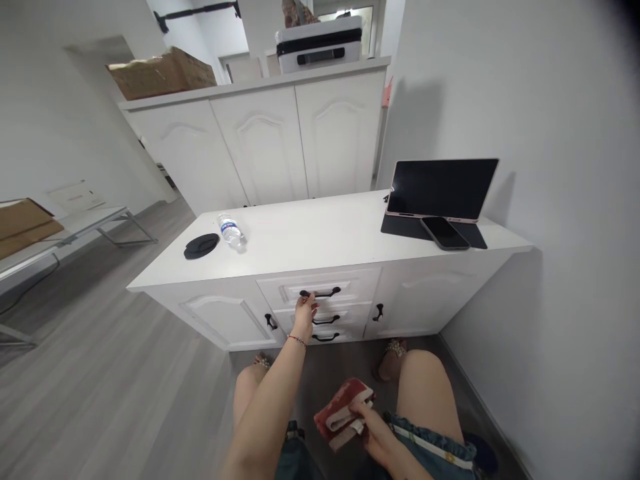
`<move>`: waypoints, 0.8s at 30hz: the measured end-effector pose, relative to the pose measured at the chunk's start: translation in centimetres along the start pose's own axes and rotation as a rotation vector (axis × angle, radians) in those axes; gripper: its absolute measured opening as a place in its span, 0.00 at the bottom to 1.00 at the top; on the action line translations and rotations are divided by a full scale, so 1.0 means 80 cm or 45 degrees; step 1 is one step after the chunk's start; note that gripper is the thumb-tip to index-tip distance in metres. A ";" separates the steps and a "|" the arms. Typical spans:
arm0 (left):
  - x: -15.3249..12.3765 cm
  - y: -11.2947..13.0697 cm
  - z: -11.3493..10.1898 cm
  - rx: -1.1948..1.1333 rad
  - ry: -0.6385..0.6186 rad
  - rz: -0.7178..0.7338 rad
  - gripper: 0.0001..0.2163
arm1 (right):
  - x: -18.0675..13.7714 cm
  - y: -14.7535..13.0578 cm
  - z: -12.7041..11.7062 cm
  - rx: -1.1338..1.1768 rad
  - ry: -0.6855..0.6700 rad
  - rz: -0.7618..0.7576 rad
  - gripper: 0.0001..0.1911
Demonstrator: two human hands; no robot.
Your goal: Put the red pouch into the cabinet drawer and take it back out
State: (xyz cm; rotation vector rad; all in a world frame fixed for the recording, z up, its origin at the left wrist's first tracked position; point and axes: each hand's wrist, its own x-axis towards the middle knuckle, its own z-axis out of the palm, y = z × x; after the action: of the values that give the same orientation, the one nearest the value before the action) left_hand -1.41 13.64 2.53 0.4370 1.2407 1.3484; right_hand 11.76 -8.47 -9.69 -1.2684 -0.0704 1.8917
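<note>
My left hand (305, 311) is closed on the black handle (327, 293) of the top drawer (360, 283), which sits flush in the white cabinet. Two more drawer handles lie below it, the middle handle (330, 321) close to my fingers. Low over the floor, between my knees, my right hand (373, 427) grips a folded red and white cloth (345, 407). The cloth's fuzzy red side and pale edges show, while part of it is hidden by my fingers.
On the white cabinet top (310, 233) are a plastic bottle (231, 232) lying down, a black round flat item (201, 246), a tablet (443, 189) on its stand and a phone (445, 233). Behind stands another cabinet with a cardboard box (165, 73) and a white suitcase (320, 47).
</note>
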 end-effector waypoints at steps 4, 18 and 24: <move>-0.003 -0.023 -0.010 -0.103 -0.049 0.060 0.20 | 0.001 -0.002 -0.004 -0.160 -0.038 -0.011 0.08; -0.008 -0.124 -0.088 -0.167 0.182 -0.381 0.07 | 0.052 -0.066 -0.037 -0.334 0.009 -0.329 0.13; 0.026 -0.139 -0.070 -0.122 0.214 -0.434 0.09 | 0.055 -0.062 -0.031 -0.216 -0.078 -0.364 0.20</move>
State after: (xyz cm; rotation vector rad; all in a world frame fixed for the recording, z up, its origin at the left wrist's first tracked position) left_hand -1.29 10.39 -9.67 0.0399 1.3133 1.1612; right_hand 16.11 -3.27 -11.84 -1.2385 -0.4296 1.7034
